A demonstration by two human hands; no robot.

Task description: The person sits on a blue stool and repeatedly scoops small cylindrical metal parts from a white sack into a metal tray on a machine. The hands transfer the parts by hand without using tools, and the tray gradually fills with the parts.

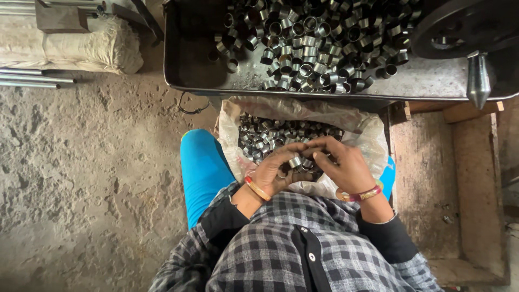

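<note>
Both hands curled, fingertips meeting | left hand (273, 173), right hand (346, 168) pinching metal ring (295, 161) | over sack (367, 135)

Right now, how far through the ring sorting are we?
Done: hard to judge; the bag on the lap already holds many rings. In hand: the left hand and right hand meet over the bag, fingers on one ring. Left: a big pile lies in the metal tray above. Which way the rings travel cannot be told.
</note>
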